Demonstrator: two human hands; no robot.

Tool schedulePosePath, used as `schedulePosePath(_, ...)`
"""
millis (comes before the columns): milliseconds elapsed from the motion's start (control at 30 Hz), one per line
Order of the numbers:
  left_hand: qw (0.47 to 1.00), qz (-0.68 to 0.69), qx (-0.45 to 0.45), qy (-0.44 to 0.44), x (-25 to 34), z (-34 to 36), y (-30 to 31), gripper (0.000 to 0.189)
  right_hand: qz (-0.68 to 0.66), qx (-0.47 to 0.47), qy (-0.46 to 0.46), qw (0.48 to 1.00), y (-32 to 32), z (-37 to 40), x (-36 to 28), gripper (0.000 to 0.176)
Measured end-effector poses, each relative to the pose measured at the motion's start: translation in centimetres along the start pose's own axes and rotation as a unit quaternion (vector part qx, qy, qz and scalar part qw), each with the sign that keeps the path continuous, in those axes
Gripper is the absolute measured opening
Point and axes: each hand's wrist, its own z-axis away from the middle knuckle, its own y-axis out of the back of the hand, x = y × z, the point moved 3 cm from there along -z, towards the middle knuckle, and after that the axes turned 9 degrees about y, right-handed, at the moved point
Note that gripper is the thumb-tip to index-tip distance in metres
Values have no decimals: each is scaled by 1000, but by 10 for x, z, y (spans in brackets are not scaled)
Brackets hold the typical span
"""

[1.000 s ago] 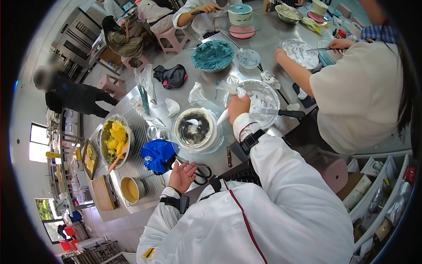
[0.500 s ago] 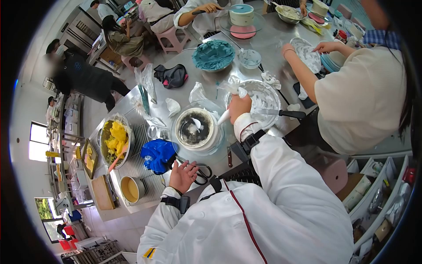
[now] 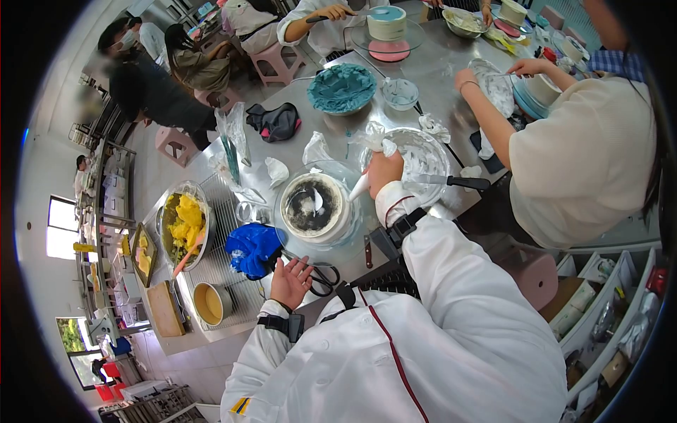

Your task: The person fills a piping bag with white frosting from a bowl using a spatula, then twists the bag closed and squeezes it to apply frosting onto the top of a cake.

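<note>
My right hand (image 3: pixel 385 169) is closed around a white piping bag (image 3: pixel 360 186), its twisted top standing above the fist and its tip pointing down left beside the cake. The round cake (image 3: pixel 341 224) has pale sides, a dark top and a small white patch near the middle. It sits on a clear glass turntable (image 3: pixel 295 238). My left hand (image 3: pixel 291 282) is open, palm up, in front of the turntable, holding nothing. Near it lie a blue cloth or bag (image 3: pixel 254 249) and black-handled scissors (image 3: pixel 324 279).
Behind my right hand are a bowl of white cream (image 3: pixel 428 158) and a spatula (image 3: pixel 467 182). A teal cream bowl (image 3: pixel 343 89) stands farther back. At left are a yellow-filled bowl (image 3: pixel 185 225), a wire rack (image 3: pixel 227 211) and a cake tin (image 3: pixel 212 304). A co-worker (image 3: pixel 578 155) works at right.
The white patch on the cake's top looks slimmer and has turned. The piping bag's tip has shifted slightly. A dark-clothed person at the left has moved, uncovering a pink stool. My left hand is almost unmoved.
</note>
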Motion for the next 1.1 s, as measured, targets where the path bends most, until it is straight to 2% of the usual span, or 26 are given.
schedulePosePath(200, 1000, 9, 11, -14, 4, 2, 0, 71, -29, 11, -19, 999, -8, 11, -17, 30)
schedulePosePath(267, 999, 22, -10, 45, 1, 8, -11, 70, -30, 11, -14, 999, -7, 11, -15, 32)
schedulePosePath(367, 998, 5, -35, 53, -3, 6, -13, 69, -23, 9, -23, 999, -6, 11, -17, 28)
schedulePosePath(633, 999, -2, -17, 35, -2, 1, -5, 67, 0, 17, 1, 1000, -4, 6, -9, 16)
schedulePosePath(800, 1000, 3, 0, 12, -2, 3, -7, 69, 4, 15, -5, 1000, -4, 9, -11, 16)
schedulePosePath(867, 997, -10, -41, 60, -4, 9, -15, 71, 2, 12, -21, 1000, -5, 11, -13, 16)
schedulePosePath(1100, 999, -6, -19, 42, -3, 6, -13, 73, 14, 19, -26, 999, -6, 12, -17, 16)
